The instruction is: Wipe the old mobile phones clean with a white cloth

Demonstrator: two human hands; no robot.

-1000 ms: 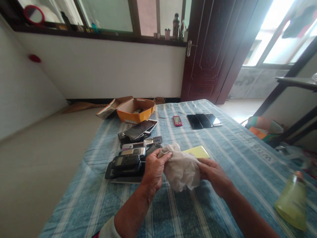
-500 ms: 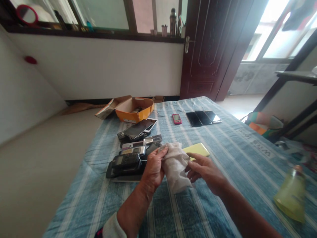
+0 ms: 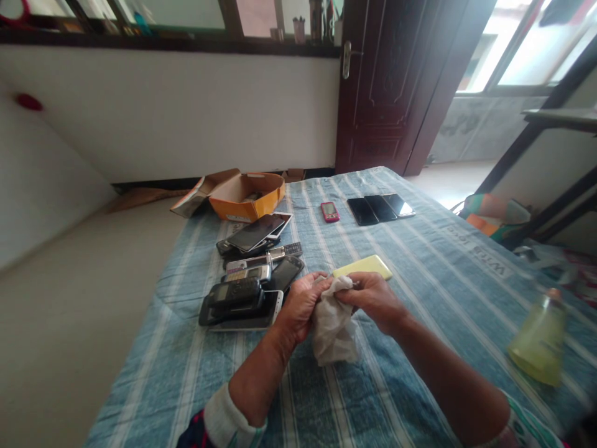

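A limp, greyish-white cloth (image 3: 334,333) is bunched between the person's two hands, above the near half of a blue cover with pale stripes (image 3: 181,367). Its upper end is pinched into a small crumpled knot; below that the fabric hangs in loose, uneven folds down to a ragged-looking lower edge. It looks thin and soft, a little shadowed in the creases, and whether anything is wrapped inside it cannot be told. The left hand (image 3: 300,306) is closed on the cloth's left side, its thumb laid near the top. The right hand (image 3: 373,297) grips the bunched top from the other side, fingers curled in close to the left thumb.

Just beyond the right hand lies a pale yellow phone-shaped slab (image 3: 366,266), smooth and plain on its upper face, with rounded corners; the hand hides part of its near edge. Near the left hand is a loose pile of mobile phones (image 3: 237,291), some black, some silver with keypads. Farther off sit a small pink phone (image 3: 330,212), a row of three dark-screened phones (image 3: 380,209) and an open orange box (image 3: 263,205).
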